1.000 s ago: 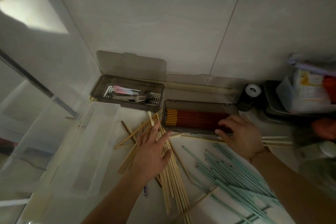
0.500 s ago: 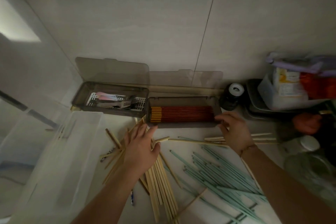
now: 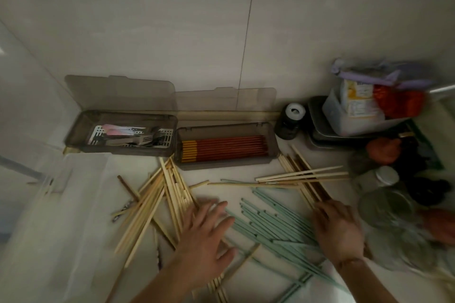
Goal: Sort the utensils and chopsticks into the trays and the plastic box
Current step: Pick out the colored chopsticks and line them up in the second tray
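Note:
Two grey trays stand against the wall with lids raised. The left tray (image 3: pixel 73 130) holds forks and pale-handled utensils; the right tray (image 3: pixel 272 145) holds red chopsticks with yellow ends (image 3: pixel 224 147). Pale wooden chopsticks (image 3: pixel 147 202) lie scattered on the white counter, and mint green chopsticks (image 3: pixel 268 224) fan out in the middle. My left hand (image 3: pixel 206 241) lies flat with fingers spread over the wooden and green sticks. My right hand (image 3: pixel 337 231) rests on the right end of the green pile, its fingers blurred. A clear plastic box (image 3: pixel 49 216) sits at the left.
A dark bottle with a white cap (image 3: pixel 291 118) stands right of the trays. Further right are a metal tray with a container of packets (image 3: pixel 354 115), glass jars (image 3: pixel 386 206) and dark clutter. More wooden chopsticks (image 3: pixel 302 174) lie crosswise near the right tray.
My right hand has left the red-chopstick tray and dropped down to the green chopsticks. My left hand has slid toward me and to the right, off the wooden pile's top.

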The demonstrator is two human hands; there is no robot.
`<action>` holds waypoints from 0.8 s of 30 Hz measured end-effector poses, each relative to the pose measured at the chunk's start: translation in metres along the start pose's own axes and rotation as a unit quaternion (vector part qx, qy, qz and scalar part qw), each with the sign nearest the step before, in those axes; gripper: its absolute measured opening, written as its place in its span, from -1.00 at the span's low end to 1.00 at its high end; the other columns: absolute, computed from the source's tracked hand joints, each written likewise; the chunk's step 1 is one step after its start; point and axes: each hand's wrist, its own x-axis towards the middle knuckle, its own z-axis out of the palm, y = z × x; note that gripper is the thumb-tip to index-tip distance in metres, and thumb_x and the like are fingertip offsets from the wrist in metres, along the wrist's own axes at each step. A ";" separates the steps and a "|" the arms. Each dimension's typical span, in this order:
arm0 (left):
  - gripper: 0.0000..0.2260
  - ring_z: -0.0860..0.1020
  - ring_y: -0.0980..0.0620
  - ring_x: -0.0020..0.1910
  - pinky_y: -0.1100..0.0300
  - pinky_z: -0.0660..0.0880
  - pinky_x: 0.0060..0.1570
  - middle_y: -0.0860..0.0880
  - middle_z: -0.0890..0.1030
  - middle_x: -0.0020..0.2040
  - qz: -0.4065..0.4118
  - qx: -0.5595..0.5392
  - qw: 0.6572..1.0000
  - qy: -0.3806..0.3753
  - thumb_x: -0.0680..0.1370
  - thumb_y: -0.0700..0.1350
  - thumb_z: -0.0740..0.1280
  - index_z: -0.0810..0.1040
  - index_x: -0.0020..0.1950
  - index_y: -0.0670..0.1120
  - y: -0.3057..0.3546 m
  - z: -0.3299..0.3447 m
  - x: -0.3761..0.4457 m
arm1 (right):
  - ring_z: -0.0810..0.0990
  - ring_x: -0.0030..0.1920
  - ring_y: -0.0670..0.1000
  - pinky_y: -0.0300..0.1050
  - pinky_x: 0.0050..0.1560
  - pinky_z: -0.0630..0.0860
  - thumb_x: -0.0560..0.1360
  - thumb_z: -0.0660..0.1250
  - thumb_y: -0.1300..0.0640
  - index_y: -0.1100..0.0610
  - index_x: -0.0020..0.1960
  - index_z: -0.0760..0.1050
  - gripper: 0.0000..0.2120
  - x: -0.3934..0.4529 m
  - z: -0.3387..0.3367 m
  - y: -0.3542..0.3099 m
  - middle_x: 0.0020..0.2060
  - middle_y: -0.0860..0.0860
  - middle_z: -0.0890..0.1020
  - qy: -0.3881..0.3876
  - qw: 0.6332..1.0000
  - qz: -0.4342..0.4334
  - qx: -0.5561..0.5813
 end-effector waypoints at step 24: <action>-0.32 -0.12 -0.03 0.56 -0.28 -0.07 0.42 0.07 0.00 0.58 0.033 0.054 0.997 -0.054 0.49 0.42 0.01 0.10 0.55 0.15 0.037 0.018 0.016 | -0.03 0.54 0.15 0.13 0.49 -0.10 0.48 -0.21 -0.35 0.05 0.52 0.17 -0.24 -0.052 -0.006 -0.004 0.53 0.04 0.16 -0.132 0.987 0.078 -0.036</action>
